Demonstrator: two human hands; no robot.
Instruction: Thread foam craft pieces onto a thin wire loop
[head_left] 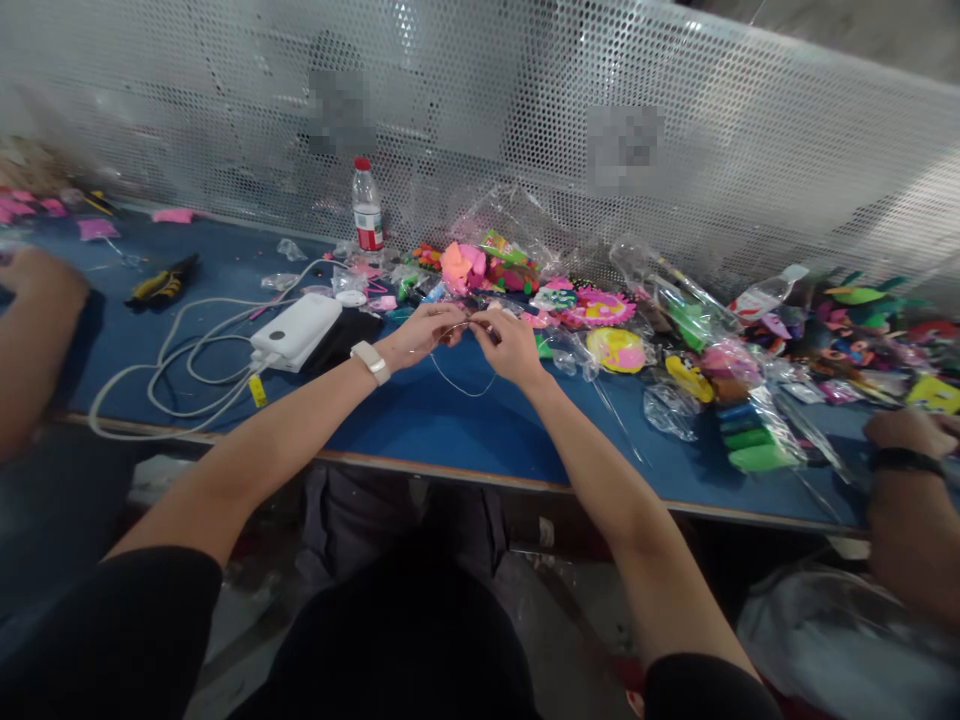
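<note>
Left hand (426,335), right hand (504,342) fingers pinch thin cord (459,388); bottle (367,211) label red, writing unreadable.

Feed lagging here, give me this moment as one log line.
left hand: pinching thin cord | right hand: pinching same cord | cord loop hangs over blue table

No legible text is seen: the red label on the bottle (367,208) beyond the left hand (424,334) is too blurred to be read.
</note>
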